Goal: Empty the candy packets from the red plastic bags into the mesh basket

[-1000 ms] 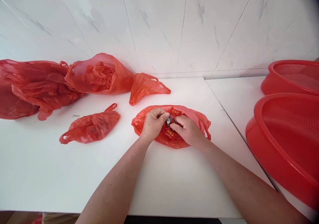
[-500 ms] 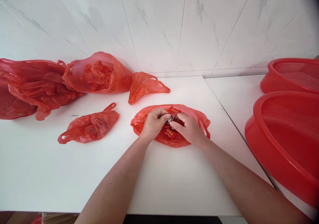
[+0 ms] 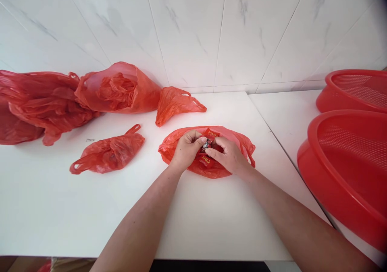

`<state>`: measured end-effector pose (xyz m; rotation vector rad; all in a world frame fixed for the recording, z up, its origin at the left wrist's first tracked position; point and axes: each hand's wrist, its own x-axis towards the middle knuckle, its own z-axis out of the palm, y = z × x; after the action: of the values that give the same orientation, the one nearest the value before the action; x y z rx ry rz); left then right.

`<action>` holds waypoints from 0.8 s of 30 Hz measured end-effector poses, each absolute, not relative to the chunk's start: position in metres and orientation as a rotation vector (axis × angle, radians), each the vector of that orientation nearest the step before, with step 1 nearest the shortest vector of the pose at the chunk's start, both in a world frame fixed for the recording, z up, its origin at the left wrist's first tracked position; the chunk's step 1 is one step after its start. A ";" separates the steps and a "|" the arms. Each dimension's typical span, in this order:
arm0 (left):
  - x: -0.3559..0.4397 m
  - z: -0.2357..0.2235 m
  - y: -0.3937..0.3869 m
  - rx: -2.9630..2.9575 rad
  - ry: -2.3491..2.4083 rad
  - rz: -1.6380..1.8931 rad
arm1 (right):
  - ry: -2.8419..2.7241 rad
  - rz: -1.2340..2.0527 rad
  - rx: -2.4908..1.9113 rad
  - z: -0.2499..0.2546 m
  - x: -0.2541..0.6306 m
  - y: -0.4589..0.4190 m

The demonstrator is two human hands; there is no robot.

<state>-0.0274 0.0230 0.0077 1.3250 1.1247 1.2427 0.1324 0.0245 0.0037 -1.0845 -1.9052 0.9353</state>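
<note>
Between the fingertips of both hands is a small wrapped candy (image 3: pixel 207 144) with a black, white and red wrapper. My left hand (image 3: pixel 188 149) pinches it from the left, thumb against the fingers. From the other side, my right hand (image 3: pixel 228 154) has its thumb and fingers closed on it. Both hands are over an opened red plastic bag (image 3: pixel 214 173) lying spread on the white table. Inside that bag, red packets with yellow lettering (image 3: pixel 207 161) show below and above the hands. The fingers cover part of the candy.
A smaller red bag (image 3: pixel 113 155) with looped handles lies to the left. Along the wall sit a crumpled bag (image 3: pixel 180 104), a fuller bag (image 3: pixel 145 90) and a heap of red bags (image 3: pixel 51 102). Two red baskets (image 3: pixel 314 159) stand at the right, across the table joint.
Both hands stay almost in place over the bag. The candy between the fingertips has turned slightly and more of its wrapper shows. The bags and baskets have not moved.
</note>
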 end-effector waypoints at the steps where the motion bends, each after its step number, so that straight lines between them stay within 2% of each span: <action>1: -0.027 0.007 0.023 1.331 1.133 1.247 | -1.914 0.936 -1.079 0.004 0.132 0.024; 17: -0.028 0.009 0.020 1.295 0.958 1.071 | -1.810 0.897 -1.141 0.004 0.133 0.026; 24: -0.030 0.004 0.023 1.371 0.990 1.081 | -1.811 1.000 -1.157 0.008 0.135 0.026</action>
<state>-0.0300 0.0229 0.0044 1.3711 0.9903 1.0810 0.1351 0.0259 0.0078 -1.1567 -1.8105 0.9996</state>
